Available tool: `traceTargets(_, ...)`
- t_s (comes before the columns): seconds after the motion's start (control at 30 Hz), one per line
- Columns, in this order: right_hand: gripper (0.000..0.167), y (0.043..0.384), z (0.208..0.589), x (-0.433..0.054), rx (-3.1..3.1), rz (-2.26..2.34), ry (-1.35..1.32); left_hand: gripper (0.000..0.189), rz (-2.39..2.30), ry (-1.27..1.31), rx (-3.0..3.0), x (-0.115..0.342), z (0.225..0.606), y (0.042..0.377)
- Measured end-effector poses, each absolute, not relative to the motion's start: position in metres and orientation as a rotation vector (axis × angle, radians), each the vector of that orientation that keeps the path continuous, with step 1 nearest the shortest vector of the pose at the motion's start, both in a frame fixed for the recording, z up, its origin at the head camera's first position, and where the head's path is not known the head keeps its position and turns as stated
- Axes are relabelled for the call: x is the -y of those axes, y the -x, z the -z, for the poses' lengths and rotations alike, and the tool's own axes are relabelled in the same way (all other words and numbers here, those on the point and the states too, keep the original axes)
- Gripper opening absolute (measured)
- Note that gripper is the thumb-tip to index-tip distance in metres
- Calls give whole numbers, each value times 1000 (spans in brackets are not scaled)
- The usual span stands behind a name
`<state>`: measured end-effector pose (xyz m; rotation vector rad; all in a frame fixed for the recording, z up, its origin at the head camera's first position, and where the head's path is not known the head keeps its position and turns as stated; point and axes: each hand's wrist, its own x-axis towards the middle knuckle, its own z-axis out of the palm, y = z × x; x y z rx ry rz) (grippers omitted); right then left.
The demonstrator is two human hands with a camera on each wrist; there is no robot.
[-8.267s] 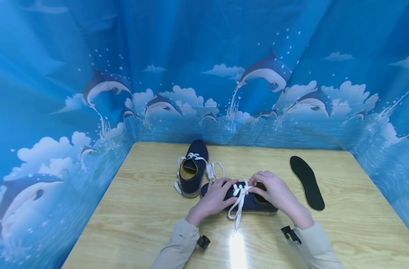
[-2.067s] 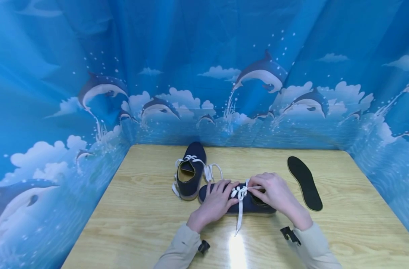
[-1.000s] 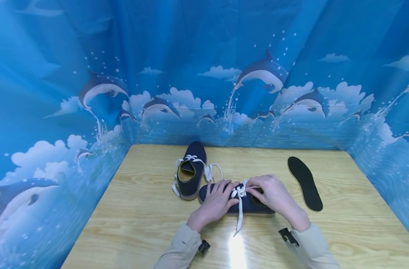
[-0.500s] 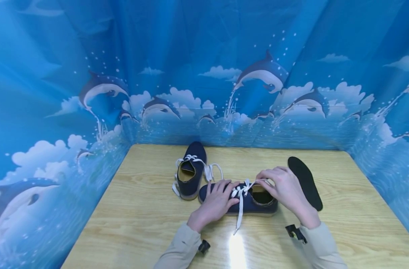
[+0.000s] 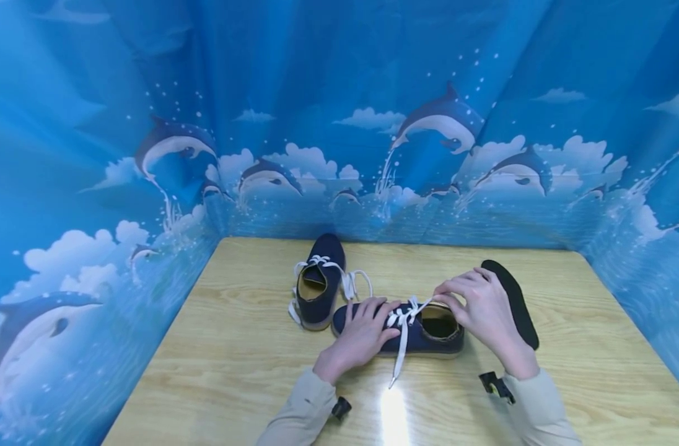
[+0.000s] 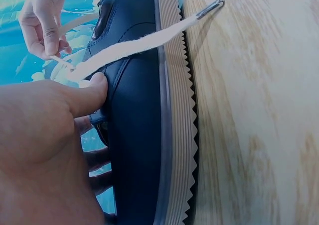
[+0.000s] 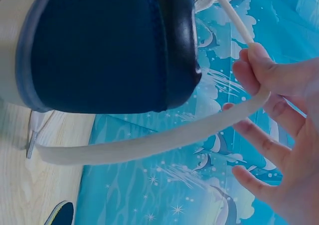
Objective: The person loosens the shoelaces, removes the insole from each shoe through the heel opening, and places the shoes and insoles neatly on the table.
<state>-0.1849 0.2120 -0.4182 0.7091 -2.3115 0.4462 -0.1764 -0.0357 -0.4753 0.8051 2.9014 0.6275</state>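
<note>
A dark navy shoe (image 5: 423, 345) lies sideways on the table, toe to the left, its opening to the right. My left hand (image 5: 362, 337) holds its front part; in the left wrist view the thumb (image 6: 94, 88) presses the upper while the fingers reach over the far side. With thumb and forefinger my right hand (image 5: 479, 303) pinches a white shoelace (image 7: 149, 144) above the shoe's opening. The lace stretches taut from the eyelets to those fingertips, and its loose part hangs to the table behind the heel. The other lace end (image 6: 129, 48) drapes over the near side.
A second navy shoe (image 5: 326, 303) stands behind to the left, toe away, its white laces loose. At the right lies a black insole (image 5: 520, 310), partly covered by my right hand. Dolphin-printed blue curtains (image 5: 317, 93) border the wooden table (image 5: 217, 371).
My right hand has moved right and slightly up from the knot area, drawing the pinched lace out straight and uncovering the shoe's opening. The left hand has stayed on the shoe's front.
</note>
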Motion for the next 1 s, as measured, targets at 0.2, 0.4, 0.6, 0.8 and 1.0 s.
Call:
traceTargets(0.2,13,185,411,-222,2257,-483,-644,59,-620,-805,-2899,34,475,178)
traceTargets(0.4,13,187,411,-226,2254,-519,-602,58,-617,-784,-2907,36,476,178)
traceTargets(0.6,12,190,419,-220,2307,-446,-550,57,-635,-803,-2898,37,476,177)
traceTargets(0.8,11,189,425,-214,2382,-460,-481,57,-637,-799,-2898,36,475,175)
traceTargets(1.0,33,190,435,-202,2453,-558,-563,57,-632,-806,-2897,35,475,176)
